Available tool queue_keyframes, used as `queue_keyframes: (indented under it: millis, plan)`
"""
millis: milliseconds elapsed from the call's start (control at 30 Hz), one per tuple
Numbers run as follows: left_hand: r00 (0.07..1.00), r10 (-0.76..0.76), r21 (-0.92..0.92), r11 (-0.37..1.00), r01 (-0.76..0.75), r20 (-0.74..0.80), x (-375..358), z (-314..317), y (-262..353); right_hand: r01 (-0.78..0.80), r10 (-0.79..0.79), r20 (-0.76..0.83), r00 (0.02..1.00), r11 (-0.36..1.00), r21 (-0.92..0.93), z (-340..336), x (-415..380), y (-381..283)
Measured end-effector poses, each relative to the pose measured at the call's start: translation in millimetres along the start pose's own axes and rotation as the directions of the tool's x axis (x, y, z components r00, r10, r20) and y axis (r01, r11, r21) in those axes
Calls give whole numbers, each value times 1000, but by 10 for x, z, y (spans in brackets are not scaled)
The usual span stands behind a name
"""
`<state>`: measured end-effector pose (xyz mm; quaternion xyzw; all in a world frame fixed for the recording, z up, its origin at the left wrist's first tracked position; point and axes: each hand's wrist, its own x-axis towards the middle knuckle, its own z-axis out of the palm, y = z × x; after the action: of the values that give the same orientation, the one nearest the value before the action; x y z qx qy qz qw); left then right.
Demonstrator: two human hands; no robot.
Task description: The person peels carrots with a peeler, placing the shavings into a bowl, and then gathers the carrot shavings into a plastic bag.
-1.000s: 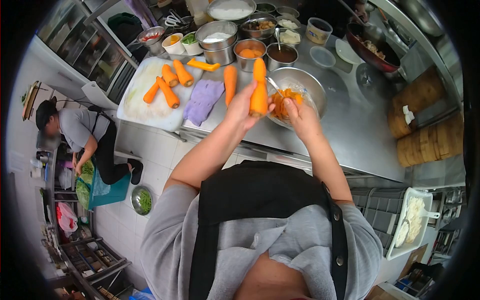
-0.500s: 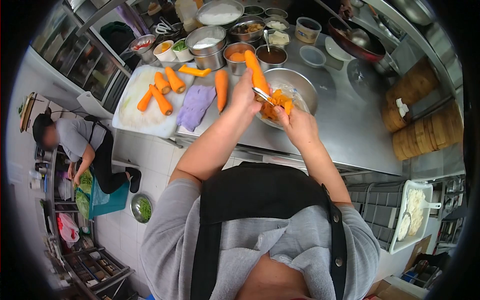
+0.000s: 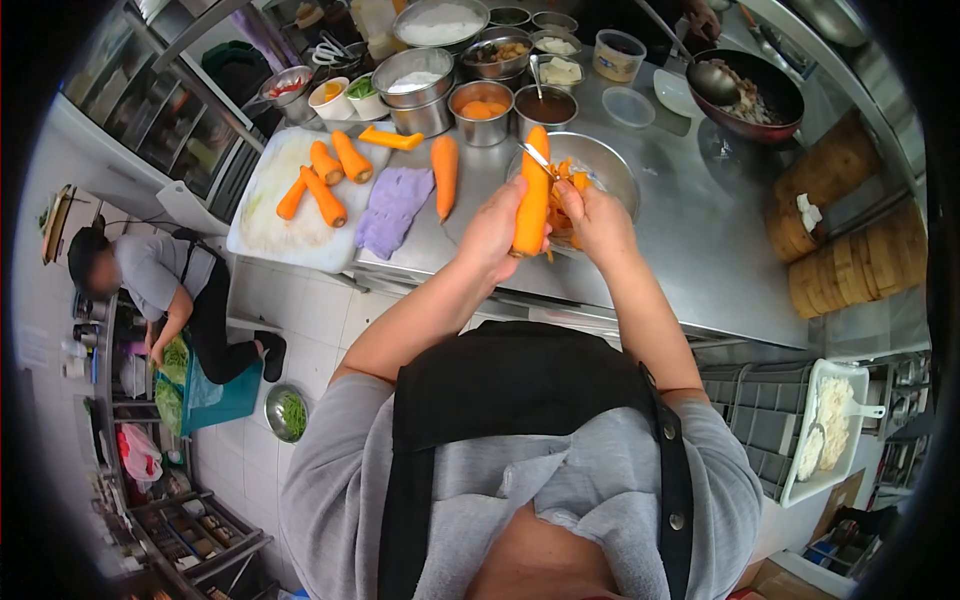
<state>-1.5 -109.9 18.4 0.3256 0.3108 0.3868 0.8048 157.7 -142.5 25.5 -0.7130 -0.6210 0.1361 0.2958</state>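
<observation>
My left hand (image 3: 497, 231) is wrapped round a large orange carrot (image 3: 533, 205), which stands nearly upright in view at the near left side of a steel bowl (image 3: 622, 172). In my right hand (image 3: 596, 218) is a peeler (image 3: 537, 157), its metal head against the carrot's upper part. Orange peelings (image 3: 567, 228) lie in the bowl, partly hidden by my hands. Left of them a whole carrot (image 3: 444, 176) rests on the steel table beside a purple cloth (image 3: 396, 210).
Several carrots lie on a white cutting board (image 3: 262, 228). Steel bowls of ingredients line the table's back. A wok (image 3: 770, 120) and bamboo steamers (image 3: 860, 265) are at the right. At far left a person (image 3: 150, 270) handles greens over a teal bin (image 3: 225, 400).
The carrot has come nearer and more upright, with its thick end now showing below my left hand. The peeler has moved up along it. In the background the wok has shifted, showing food inside.
</observation>
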Motion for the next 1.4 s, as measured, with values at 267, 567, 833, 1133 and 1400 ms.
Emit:
queue_keyframes:
  millis: [267, 567, 833, 1133, 1400]
  plan:
    - [998, -50, 55, 997, 51, -23, -305, -147, -77, 10, -12, 44, 999, 999, 36, 50, 86, -26]
    - [994, -97, -9, 995, 97, 58, -529, -266, -47, -44, 56, -45, 997, 972, 229, 68, 92, 85]
    - [990, -4, -298, 954, -39, -141, 163, -108, 243, 16, -19, 22, 1000, 992, 122, -67, -204, -127]
    - [988, 99, -218, 968, -123, -121, 476, 71, 226, 123, -126, -45, 991, 990, -64, -147, -401, -165]
    - [991, 65, -219, 972, -89, -116, 518, 96, 189, 124, -129, -29, 991, 985, -123, -155, -435, -148]
